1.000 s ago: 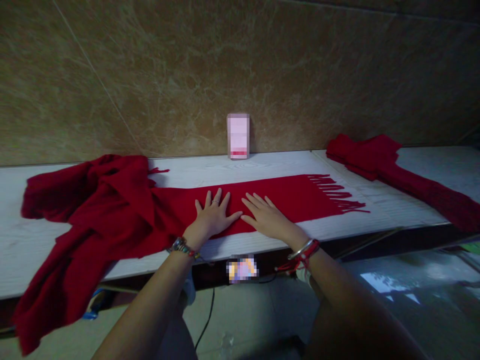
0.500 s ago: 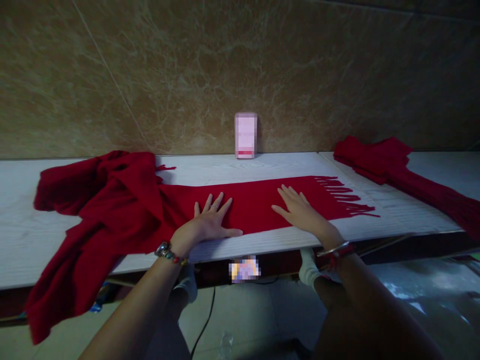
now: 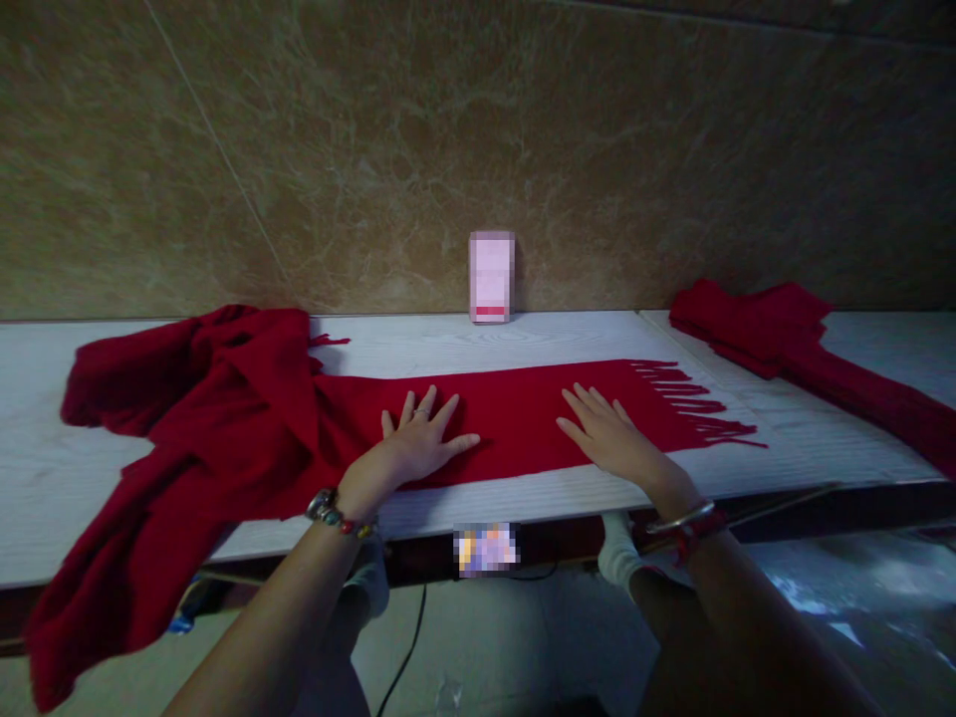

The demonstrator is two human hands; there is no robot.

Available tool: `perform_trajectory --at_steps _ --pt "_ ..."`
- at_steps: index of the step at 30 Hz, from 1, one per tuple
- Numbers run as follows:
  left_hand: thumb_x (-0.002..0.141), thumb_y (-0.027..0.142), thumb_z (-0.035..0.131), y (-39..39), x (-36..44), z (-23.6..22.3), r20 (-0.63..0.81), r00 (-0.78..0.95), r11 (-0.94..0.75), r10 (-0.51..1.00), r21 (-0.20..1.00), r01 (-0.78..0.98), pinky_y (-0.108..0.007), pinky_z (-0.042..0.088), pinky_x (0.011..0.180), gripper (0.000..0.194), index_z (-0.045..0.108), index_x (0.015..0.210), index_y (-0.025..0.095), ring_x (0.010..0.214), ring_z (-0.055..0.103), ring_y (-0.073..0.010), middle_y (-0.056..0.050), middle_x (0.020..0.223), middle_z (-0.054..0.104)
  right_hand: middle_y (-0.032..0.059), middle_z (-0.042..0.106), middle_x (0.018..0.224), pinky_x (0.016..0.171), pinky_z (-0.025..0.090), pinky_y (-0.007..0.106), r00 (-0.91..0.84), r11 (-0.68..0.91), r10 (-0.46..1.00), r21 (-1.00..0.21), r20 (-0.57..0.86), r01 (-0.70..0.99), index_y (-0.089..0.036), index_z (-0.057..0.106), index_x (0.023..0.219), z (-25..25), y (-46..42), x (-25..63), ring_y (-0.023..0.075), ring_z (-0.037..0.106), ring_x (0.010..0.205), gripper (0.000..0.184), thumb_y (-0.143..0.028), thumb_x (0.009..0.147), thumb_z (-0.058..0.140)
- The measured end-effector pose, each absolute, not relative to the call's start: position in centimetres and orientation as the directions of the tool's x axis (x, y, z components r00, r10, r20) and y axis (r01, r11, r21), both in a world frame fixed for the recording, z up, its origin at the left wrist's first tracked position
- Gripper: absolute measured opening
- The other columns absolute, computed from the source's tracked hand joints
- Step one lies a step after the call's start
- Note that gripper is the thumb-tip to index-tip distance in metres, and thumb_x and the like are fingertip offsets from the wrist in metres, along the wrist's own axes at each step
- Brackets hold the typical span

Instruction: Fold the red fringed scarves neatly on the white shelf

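A red scarf [image 3: 515, 418] lies flat across the white wood-grain table, its fringe pointing right. Its left part is heaped in loose folds, and one end hangs over the front edge. My left hand [image 3: 422, 438] rests palm down on the flat stretch near the heap, fingers spread. Farther right, close to the fringe, my right hand [image 3: 604, 428] also lies palm down on the cloth with its fingers stretched out. Neither hand grips the fabric.
A second red scarf [image 3: 754, 324], folded, lies at the right and trails toward the front edge. A blurred-out phone [image 3: 491, 277] leans against the brown marble wall [image 3: 373, 149]. Below the white table [image 3: 568, 334], a black cable [image 3: 407, 652] runs across the floor.
My right hand has slid right along the scarf toward the fringe, away from my left hand. My left hand has stayed in nearly the same place. The camera view has shifted slightly.
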State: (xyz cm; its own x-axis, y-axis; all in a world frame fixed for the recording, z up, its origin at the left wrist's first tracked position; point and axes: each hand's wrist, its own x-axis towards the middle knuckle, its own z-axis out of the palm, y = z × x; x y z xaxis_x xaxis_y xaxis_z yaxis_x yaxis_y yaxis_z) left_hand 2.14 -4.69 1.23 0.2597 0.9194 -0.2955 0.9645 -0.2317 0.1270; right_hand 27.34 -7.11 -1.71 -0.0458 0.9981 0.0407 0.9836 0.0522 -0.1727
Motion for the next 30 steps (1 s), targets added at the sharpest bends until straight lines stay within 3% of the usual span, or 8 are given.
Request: perform_trajectory --at_steps 5,13,20,25,28,30 --pt "0.085 0.065 0.022 -3.3 3.5 0.4 -0.096 0.185 -0.171 0.978 0.137 0.976 -0.063 0.016 0.106 0.07 0.018 0.146 0.029 0.138 0.003 -0.0379 -0.006 0.154 0.007 0.011 0.03 0.149 0.109 0.021 0.055 -0.183 0.201 0.978 -0.235 0.096 0.951 -0.02 0.036 0.141 -0.6 -5.8 24.8 0.0287 0.021 0.138 0.058 -0.047 0.09 0.032" --pt "0.086 0.063 0.016 -2.2 4.3 -0.4 -0.17 0.115 -0.093 0.979 0.133 0.987 -0.071 0.015 0.1 0.069 0.018 0.146 0.029 0.138 0.003 -0.0416 -0.006 0.154 0.006 0.0101 0.028 0.149 0.109 0.021 0.053 -0.336 0.339 0.941 -0.169 0.044 0.926 -0.018 0.036 0.141 -0.8 -3.6 20.7 0.0271 0.021 0.138 0.054 -0.042 0.092 0.031" --pt "0.086 0.062 0.017 -2.5 4.0 -0.5 -0.148 0.13 -0.112 0.98 0.126 0.986 -0.071 0.015 0.1 0.068 0.019 0.145 0.029 0.138 0.004 -0.0406 -0.005 0.154 0.007 0.0089 0.029 0.149 0.108 0.024 0.053 -0.157 0.161 0.987 -0.094 0.044 0.983 -0.022 0.036 0.14 -2.1 -3.1 27.4 0.0271 0.025 0.136 0.052 -0.04 0.091 0.032" --pt "0.086 0.063 0.017 -2.5 4.2 -0.2 -0.187 0.116 -0.091 0.975 0.134 0.987 -0.071 0.015 0.101 0.068 0.017 0.146 0.03 0.138 0.002 -0.0402 -0.004 0.154 0.005 0.0163 0.035 0.145 0.104 0.028 0.058 0.055 -0.048 0.995 -0.089 0.082 0.995 -0.014 0.04 0.137 -2.9 -2.1 34.7 0.0307 0.03 0.134 0.053 -0.036 0.09 0.032" --pt "0.086 0.063 0.018 -2.3 4.3 0.0 -0.208 0.102 -0.077 0.973 0.125 0.989 -0.071 0.015 0.101 0.068 0.016 0.146 0.031 0.138 0.002 -0.0402 -0.003 0.154 0.004 0.0208 0.041 0.14 0.102 0.032 0.056 0.111 -0.089 0.979 -0.128 0.171 0.988 -0.008 0.047 0.132 -3.0 -2.1 36.7 0.0322 0.034 0.132 0.051 -0.033 0.088 0.035" --pt "0.086 0.062 0.018 -2.2 4.3 0.0 -0.214 0.089 -0.066 0.973 0.112 0.991 -0.071 0.015 0.1 0.067 0.016 0.146 0.031 0.138 0.002 -0.0399 -0.003 0.154 0.003 0.0198 0.046 0.137 0.104 0.032 0.054 0.077 -0.031 0.958 -0.167 0.277 0.986 -0.009 0.051 0.128 -2.9 -2.6 36.2 0.0313 0.037 0.131 0.049 -0.032 0.087 0.038"
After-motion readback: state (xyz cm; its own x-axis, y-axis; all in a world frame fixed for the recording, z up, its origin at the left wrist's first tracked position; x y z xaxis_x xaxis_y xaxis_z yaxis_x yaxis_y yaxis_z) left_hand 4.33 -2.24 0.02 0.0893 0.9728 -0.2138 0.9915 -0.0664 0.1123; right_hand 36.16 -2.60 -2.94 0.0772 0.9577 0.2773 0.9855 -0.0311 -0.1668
